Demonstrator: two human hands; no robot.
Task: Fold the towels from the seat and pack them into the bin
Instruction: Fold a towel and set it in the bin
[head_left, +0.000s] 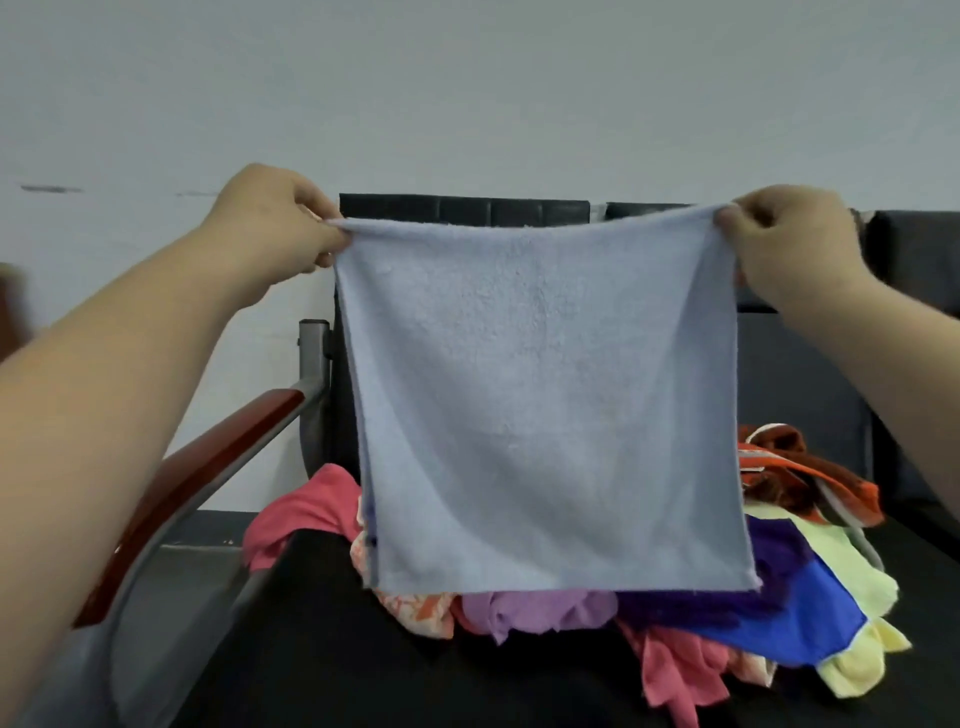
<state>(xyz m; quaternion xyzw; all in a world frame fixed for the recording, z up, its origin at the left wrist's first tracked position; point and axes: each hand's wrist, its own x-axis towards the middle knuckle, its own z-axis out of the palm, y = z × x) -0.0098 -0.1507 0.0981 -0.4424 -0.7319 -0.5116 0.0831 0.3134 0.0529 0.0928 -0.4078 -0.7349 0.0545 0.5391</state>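
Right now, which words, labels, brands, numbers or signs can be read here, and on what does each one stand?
None: no text can be read in this view.
The light blue towel, held up by the left hand and the right hand, is plain.
The heap of towels on the seat shows only colours.
The dark marks on the wall are smudges, not letters.

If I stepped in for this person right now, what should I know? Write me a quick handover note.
Left hand pinches the top left corner of the light blue towel; right hand pinches the top right corner.
The towel hangs spread above the seat.
A pile of coloured towels lies unfolded on the seat.
The bin is out of view, so packing cannot be confirmed.
Left: fold this towel, then the pile, pack all.
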